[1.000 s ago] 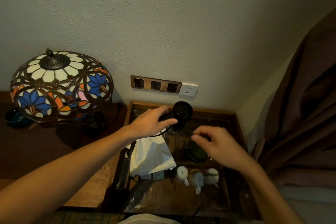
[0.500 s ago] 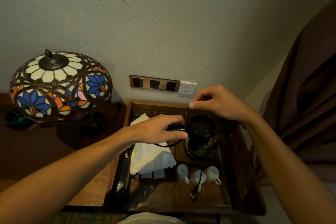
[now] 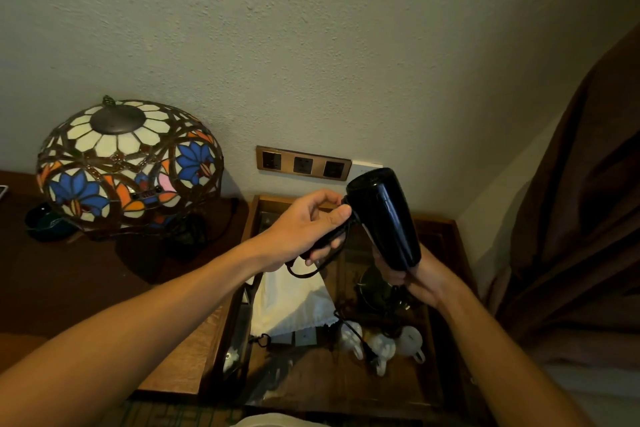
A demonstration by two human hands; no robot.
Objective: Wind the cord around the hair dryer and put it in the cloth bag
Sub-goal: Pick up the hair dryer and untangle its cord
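Above the wooden desk (image 3: 446,388), the hair dryer (image 3: 382,218) is clenched at its handle by the left hand (image 3: 308,229), while the cord (image 3: 349,329) below is grasped by the right hand (image 3: 420,282) for winding.

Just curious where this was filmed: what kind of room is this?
Probably a hotel or guesthouse bedroom. A stained-glass table lamp sits on a wooden side table, a tea tray holds small white cups, and a brown curtain hangs beside a wall socket panel.
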